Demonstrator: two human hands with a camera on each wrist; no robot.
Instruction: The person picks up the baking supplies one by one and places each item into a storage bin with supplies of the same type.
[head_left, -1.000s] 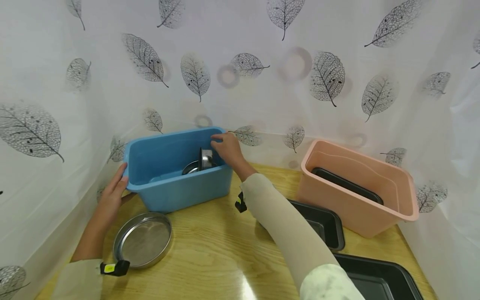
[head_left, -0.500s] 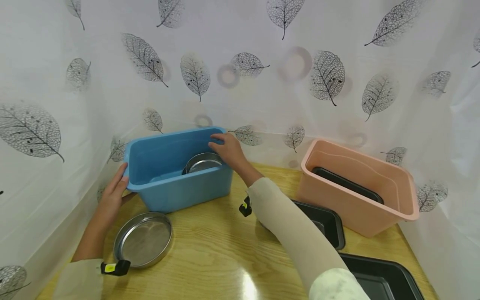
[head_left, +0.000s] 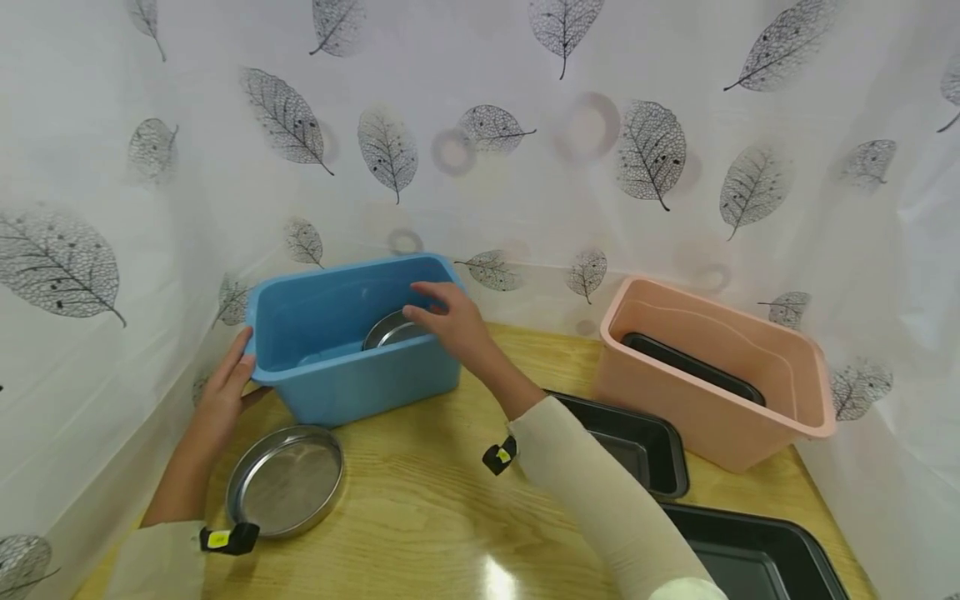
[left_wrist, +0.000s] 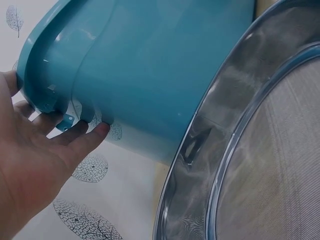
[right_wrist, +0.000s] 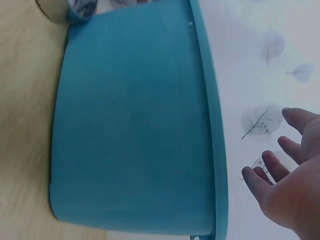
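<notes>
A blue plastic tub (head_left: 367, 383) stands at the back left of the table. Inside its right end lies a round shiny metal pan or sieve (head_left: 392, 328), partly hidden by the front wall and my right hand. My left hand (head_left: 225, 383) rests against the tub's left end, its fingers nearly straight along the rim and outer wall. Over the tub's right end hovers my right hand (head_left: 453, 329), holding nothing, thumb and fingers apart. Close to my left forearm, a round metal sieve (left_wrist: 270, 150) with fine mesh sits on the table in front of the tub.
At the right stands a pink tub (head_left: 690, 400) with a dark baking pan (head_left: 693, 369) inside. Before it lie a black rectangular baking pan (head_left: 663, 454) and a larger black tray (head_left: 787, 542). A leaf-printed white curtain (head_left: 480, 200) encloses the table's back and sides.
The upright metal piece inside the blue tub has tipped down flat at the right end. My right hand has drawn back slightly toward me; my left hand has stayed put.
</notes>
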